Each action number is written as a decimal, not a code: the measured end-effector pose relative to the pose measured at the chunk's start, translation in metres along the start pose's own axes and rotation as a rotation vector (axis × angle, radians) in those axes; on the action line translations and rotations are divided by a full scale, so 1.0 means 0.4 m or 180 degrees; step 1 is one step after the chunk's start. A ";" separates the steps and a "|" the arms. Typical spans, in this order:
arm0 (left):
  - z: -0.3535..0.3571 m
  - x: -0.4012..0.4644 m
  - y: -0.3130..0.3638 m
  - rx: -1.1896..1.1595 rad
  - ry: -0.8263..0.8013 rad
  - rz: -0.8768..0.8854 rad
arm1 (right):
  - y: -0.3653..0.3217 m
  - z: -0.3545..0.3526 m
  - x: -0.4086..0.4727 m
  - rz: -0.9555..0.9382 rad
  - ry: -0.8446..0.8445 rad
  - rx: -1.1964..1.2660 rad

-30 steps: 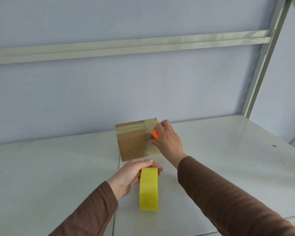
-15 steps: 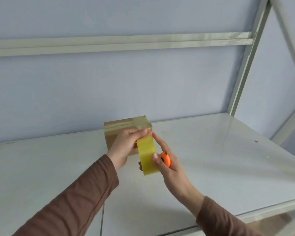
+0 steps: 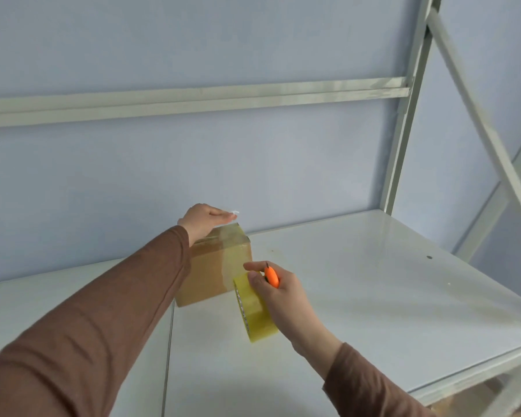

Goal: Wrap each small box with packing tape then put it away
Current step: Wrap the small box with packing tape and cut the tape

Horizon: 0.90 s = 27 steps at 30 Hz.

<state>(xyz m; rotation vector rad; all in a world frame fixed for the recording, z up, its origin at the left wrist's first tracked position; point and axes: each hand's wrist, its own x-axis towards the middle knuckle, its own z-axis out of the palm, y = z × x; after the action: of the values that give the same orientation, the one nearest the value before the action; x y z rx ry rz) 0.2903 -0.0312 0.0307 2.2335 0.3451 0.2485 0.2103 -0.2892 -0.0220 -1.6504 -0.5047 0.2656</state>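
Box (image 3: 214,266) stands on the shelf (image 3: 358,281) near the back wall, tape across its top and front; left hand (image 3: 203,219) lies flat on its top, fingers straight and together; right hand (image 3: 278,291) grips the tape roll (image 3: 254,311) just beside the box's front, fingers also clamping an orange cutter (image 3: 272,276).

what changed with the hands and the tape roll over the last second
The tape roll passed from the left hand to the right hand, which lifted it off the shelf and pulled it down the cardboard box's front. The left hand moved up to press flat on the box top. The right hand still holds the orange cutter; the box stayed put.
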 end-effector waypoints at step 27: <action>0.069 0.058 -0.033 0.1644 0.0124 0.0365 | 0.057 0.025 0.037 0.0310 0.0006 0.0074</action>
<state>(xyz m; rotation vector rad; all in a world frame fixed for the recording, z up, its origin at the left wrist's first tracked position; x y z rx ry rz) 0.3182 -0.0356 0.0046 2.7656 0.3290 0.2885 0.2225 -0.2751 -0.0442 -1.6548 -0.4190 0.3405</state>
